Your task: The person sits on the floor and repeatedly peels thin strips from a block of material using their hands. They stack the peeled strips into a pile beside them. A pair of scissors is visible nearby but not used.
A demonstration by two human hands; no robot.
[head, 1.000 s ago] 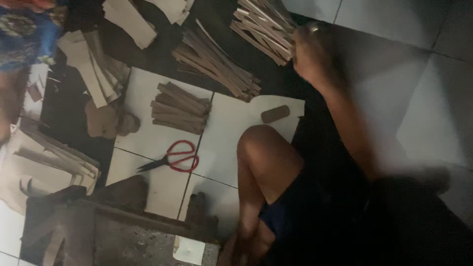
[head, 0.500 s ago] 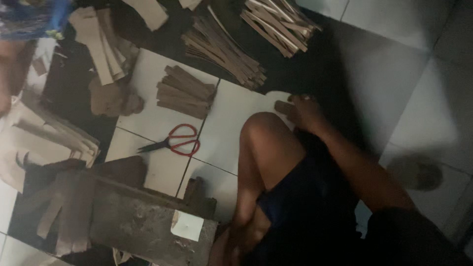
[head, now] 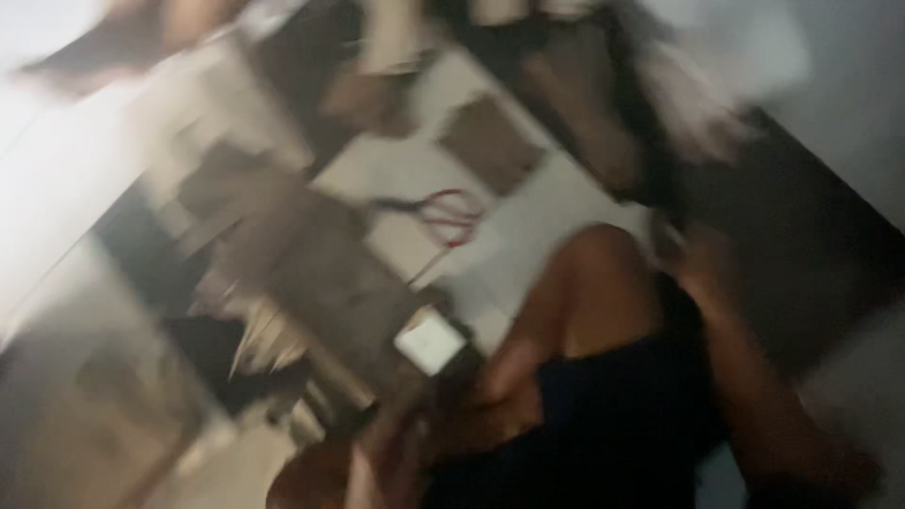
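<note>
Scissors red-handled, long axis roughly level, blades pointing left, right hand blurred nearby, grip unclear

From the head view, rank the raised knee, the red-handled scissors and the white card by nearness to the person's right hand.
Blurred, but readable from the right hand:
1. Raised knee, just left of it.
2. Red-handled scissors, farther left on the tile.
3. White card, lower left; roughly level with the scissors, hard to call.

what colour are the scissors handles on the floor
Red, seen in the blurred head view: scissors on the pale tiled floor.
</note>
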